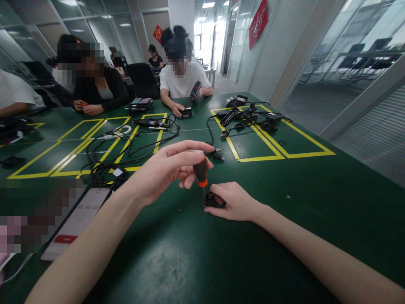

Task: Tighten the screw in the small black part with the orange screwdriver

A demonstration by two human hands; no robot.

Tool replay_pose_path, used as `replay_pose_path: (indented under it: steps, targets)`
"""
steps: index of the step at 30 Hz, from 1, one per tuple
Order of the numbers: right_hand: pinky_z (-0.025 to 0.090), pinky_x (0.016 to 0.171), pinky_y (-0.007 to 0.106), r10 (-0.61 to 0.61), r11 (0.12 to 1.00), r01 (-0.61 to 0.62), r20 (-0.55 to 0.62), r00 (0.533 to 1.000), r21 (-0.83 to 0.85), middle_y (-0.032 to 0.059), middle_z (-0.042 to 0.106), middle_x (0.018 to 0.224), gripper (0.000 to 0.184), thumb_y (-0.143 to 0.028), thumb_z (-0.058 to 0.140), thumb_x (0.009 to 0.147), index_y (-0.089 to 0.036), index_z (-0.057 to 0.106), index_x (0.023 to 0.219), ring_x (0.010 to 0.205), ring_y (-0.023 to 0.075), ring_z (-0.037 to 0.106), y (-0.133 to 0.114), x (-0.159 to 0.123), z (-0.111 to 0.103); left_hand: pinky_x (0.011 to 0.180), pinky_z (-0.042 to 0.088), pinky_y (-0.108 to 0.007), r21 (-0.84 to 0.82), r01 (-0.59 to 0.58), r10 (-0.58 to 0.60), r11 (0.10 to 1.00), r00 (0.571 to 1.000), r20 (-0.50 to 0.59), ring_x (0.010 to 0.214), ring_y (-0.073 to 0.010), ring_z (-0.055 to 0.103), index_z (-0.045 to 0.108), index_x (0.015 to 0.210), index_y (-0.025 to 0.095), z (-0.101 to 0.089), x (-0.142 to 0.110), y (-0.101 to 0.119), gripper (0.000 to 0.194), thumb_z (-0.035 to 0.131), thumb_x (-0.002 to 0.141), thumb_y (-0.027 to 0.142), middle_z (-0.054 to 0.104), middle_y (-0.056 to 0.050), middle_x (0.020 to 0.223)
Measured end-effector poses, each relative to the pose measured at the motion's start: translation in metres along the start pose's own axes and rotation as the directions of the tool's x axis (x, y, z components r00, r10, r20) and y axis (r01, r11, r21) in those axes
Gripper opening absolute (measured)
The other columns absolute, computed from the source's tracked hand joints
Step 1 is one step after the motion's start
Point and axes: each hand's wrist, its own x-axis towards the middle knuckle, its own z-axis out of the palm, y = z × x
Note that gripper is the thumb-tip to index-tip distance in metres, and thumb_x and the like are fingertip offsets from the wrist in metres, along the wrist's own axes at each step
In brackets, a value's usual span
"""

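Note:
My left hand grips the dark handle of a screwdriver that has an orange collar. The screwdriver stands nearly upright, its thin shaft reaching down to a small black part on the green table. Around that part are the closed fingers of my right hand, which presses it against the tabletop. A short round stub rises from the black part; the rest is hidden by my fingers. Whether the tip sits in a screw, I cannot tell. A tiny screw-like bit lies left of the part.
Black cables spread over yellow tape outlines at left, and more cables lie at right. A phone rests by my left forearm. Across the green table, a person in white handles a black power tool; another person sits left.

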Motion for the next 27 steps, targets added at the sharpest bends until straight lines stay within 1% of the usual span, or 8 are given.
replay_pose_path:
  steps: [2,5,7,10,12,16,21,27]
  targets:
    - [0.029,0.057,0.024,0.002,1.000,-0.002,0.002,1.000,-0.007,-0.0041,0.056,0.066,0.037,-0.040,0.073,0.092,-0.023,0.042,0.083,0.056,0.0136,0.052,-0.0005,0.0000,0.0001,0.045,0.039,-0.017,0.024,-0.009,0.009,1.000,1.000,-0.025,0.053,-0.0063,0.055,0.080,0.103,0.015,0.0005,-0.0006,0.0007,0.030,0.086,0.078,0.030,0.074,-0.003,0.083]
    - [0.029,0.057,0.024,0.001,1.000,-0.001,-0.001,1.000,-0.016,-0.0040,0.057,0.066,0.037,-0.041,0.073,0.092,-0.023,0.043,0.083,0.057,0.0138,0.052,-0.0003,0.0000,0.0007,0.044,0.037,-0.017,0.061,-0.011,0.013,0.998,0.999,-0.032,0.049,-0.0050,0.050,0.078,0.086,0.013,0.0016,-0.0016,0.0020,0.023,0.088,0.074,0.030,0.065,0.001,0.068]
    - [0.029,0.057,0.024,-0.003,1.000,0.003,-0.007,1.000,-0.018,-0.0038,0.057,0.066,0.037,-0.041,0.073,0.092,-0.023,0.042,0.083,0.056,0.0138,0.052,0.0004,-0.0001,0.0012,0.044,0.038,-0.017,0.064,-0.010,0.012,0.998,0.999,-0.032,0.049,-0.0047,0.050,0.076,0.081,0.012,0.0026,-0.0019,0.0026,0.024,0.089,0.073,0.030,0.066,0.001,0.071]
    - [0.028,0.056,0.024,-0.007,1.000,0.007,-0.016,1.000,-0.017,-0.0040,0.056,0.065,0.038,-0.041,0.074,0.091,-0.023,0.042,0.083,0.056,0.0137,0.052,0.0012,-0.0001,0.0014,0.047,0.044,-0.019,0.041,-0.011,0.011,0.999,1.000,0.004,0.057,-0.0084,0.058,0.075,0.083,0.012,0.0037,-0.0016,0.0029,0.026,0.087,0.075,0.033,0.076,-0.007,0.090]
    - [0.028,0.056,0.024,-0.004,1.000,0.004,-0.014,1.000,-0.013,-0.0043,0.056,0.065,0.037,-0.040,0.074,0.091,-0.023,0.042,0.083,0.056,0.0138,0.052,0.0011,-0.0001,0.0012,0.048,0.047,-0.020,0.008,-0.007,0.006,1.000,0.999,0.043,0.061,-0.0118,0.063,0.074,0.084,0.011,0.0035,-0.0011,0.0025,0.026,0.083,0.078,0.035,0.078,-0.010,0.095]
    - [0.028,0.056,0.024,0.008,1.000,-0.008,0.002,1.000,-0.004,-0.0042,0.056,0.065,0.037,-0.041,0.073,0.092,-0.023,0.042,0.083,0.055,0.0136,0.052,0.0003,0.0001,0.0006,0.049,0.048,-0.021,-0.027,-0.001,0.003,1.000,0.998,0.059,0.054,-0.0098,0.060,0.073,0.089,0.012,0.0008,0.0003,0.0009,0.022,0.078,0.082,0.032,0.079,-0.009,0.090]
    - [0.030,0.057,0.024,0.005,1.000,-0.005,0.009,1.000,-0.009,-0.0034,0.057,0.066,0.035,-0.041,0.072,0.093,-0.023,0.043,0.084,0.057,0.0144,0.053,0.0001,-0.0003,0.0003,0.045,0.041,-0.017,-0.008,-0.004,0.004,1.000,1.000,-0.004,0.055,-0.0071,0.056,0.079,0.097,0.014,0.0000,-0.0001,0.0009,0.025,0.085,0.076,0.029,0.074,-0.003,0.085]
    - [0.030,0.057,0.025,0.015,1.000,-0.015,0.013,1.000,-0.005,-0.0029,0.058,0.067,0.034,-0.043,0.070,0.094,-0.023,0.044,0.084,0.057,0.0145,0.053,0.0000,-0.0003,-0.0004,0.044,0.037,-0.018,0.033,-0.013,0.014,0.999,1.000,-0.018,0.049,-0.0053,0.050,0.080,0.086,0.014,0.0010,-0.0024,0.0024,0.019,0.088,0.074,0.028,0.067,0.000,0.069]
